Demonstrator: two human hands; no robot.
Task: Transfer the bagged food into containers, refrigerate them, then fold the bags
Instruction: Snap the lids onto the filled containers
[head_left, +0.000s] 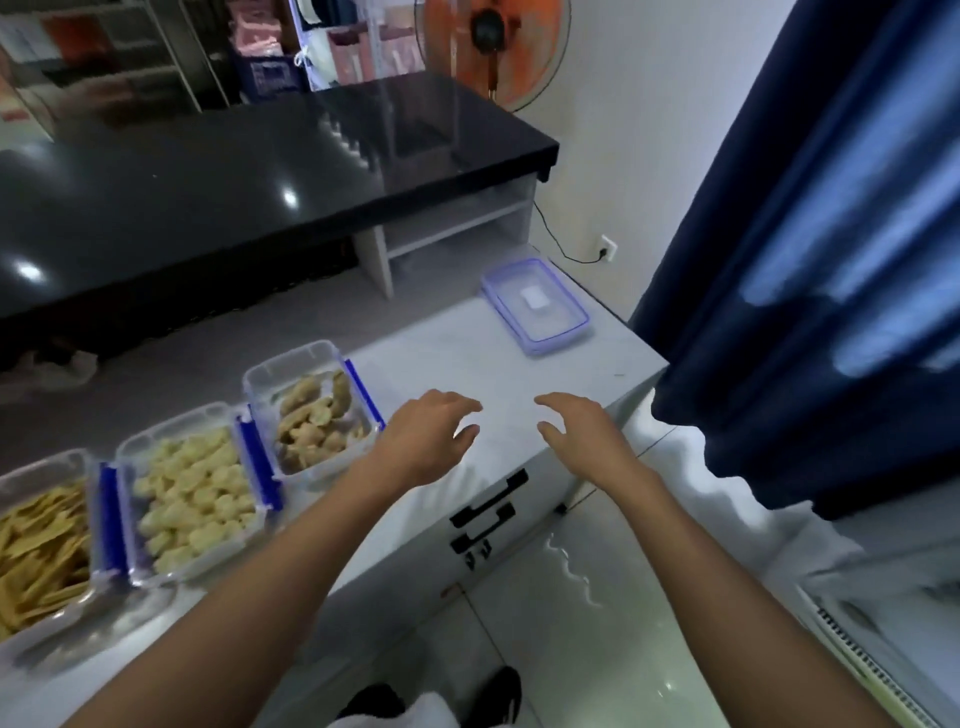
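Three filled containers (192, 493) are sitting uncovered along the tabletop (447, 364), lids (535, 306) well apart. Both grips, left hand (426, 441) and right hand (587, 436), are hovering loosely spread, empty; reaching carelessly risks knocking the nearest container.

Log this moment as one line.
left hand open | right hand open | three filled clear plastic containers unlidded | stacked lids untouched

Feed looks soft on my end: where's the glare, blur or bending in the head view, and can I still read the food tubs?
Head view: bright glare spots on the black countertop and the floor tiles; wide-angle bending curves the white counter edges; the curtain is smeared; overall soft. The three food tubs stay readable, as do the lids and both empty hands, left hand, right hand.
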